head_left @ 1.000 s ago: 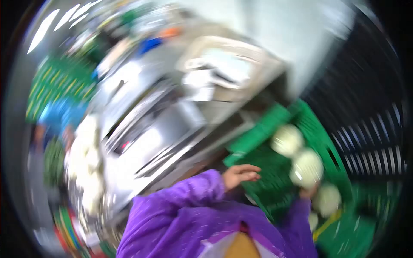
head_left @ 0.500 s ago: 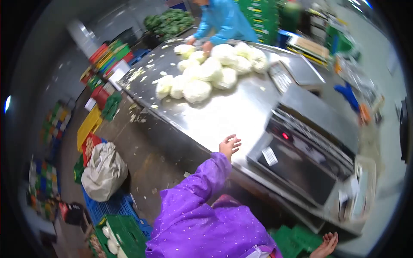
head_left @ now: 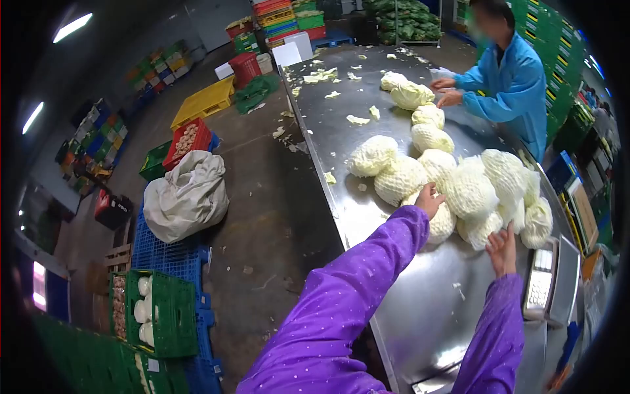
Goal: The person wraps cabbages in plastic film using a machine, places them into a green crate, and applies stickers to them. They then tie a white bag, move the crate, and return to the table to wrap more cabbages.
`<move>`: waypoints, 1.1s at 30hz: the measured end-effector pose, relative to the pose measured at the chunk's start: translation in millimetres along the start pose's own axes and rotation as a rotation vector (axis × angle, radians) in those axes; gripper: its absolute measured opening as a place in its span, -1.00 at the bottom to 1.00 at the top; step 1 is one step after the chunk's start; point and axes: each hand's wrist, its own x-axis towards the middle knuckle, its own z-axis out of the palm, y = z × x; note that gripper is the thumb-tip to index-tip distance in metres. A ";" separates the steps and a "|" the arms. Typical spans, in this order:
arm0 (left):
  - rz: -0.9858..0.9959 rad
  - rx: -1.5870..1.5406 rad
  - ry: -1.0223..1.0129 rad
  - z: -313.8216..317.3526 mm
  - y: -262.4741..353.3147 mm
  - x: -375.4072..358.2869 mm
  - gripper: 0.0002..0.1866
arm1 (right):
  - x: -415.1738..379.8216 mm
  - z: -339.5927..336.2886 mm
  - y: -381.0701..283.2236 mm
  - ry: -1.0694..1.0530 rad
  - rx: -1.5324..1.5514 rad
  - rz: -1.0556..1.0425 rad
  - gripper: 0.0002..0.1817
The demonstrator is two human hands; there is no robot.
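Note:
Pale cabbages in white foam netting lie grouped on a metal table. My left hand is over a netted cabbage at the near side of the group, its fingers slightly bent and apart at the cabbage's top. To its right, my right hand reaches up with fingers stretched out, fingertips right at the edge of another netted cabbage. Neither hand is wrapped round anything.
Across the table a person in a blue jacket has both hands near the far cabbages. Leaf scraps litter the far left. A scale stands at the right. Crates and a white sack are on the floor at left.
My view has swung right and come closer to the cabbages. Both my hands have moved forward to the cabbages; the right one was low, away from the table.

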 end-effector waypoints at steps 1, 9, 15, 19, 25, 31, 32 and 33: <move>0.050 0.111 -0.005 -5.1 -15.1 25.4 -0.32 | 28.8 12.9 -6.6 0.044 -0.044 -0.028 0.09; -0.064 0.441 -0.287 28.7 -17.6 63.1 -0.20 | 88.8 68.6 11.6 0.152 -0.209 -0.279 -0.33; -0.022 0.245 -0.299 41.6 -7.8 49.1 -0.28 | 59.4 74.0 20.5 0.075 0.021 -0.417 -0.41; 0.111 -0.290 -0.231 38.1 81.2 -54.0 -0.39 | -38.8 43.9 -15.0 -0.093 0.374 -0.274 -0.49; -0.293 -0.715 -0.745 118.7 148.1 -160.8 -0.43 | -213.0 -60.5 -57.9 0.110 0.334 -0.289 -0.52; -0.410 -0.443 -1.111 276.1 147.0 -305.2 -0.47 | -356.7 -226.6 -46.8 0.407 0.286 -0.374 -0.48; -0.454 -0.427 -1.132 302.0 148.6 -329.9 -0.46 | -373.1 -254.7 -42.1 0.436 0.304 -0.396 -0.49; -0.492 -0.414 -1.145 327.1 150.8 -352.7 -0.46 | -386.5 -281.6 -39.9 0.456 0.316 -0.419 -0.49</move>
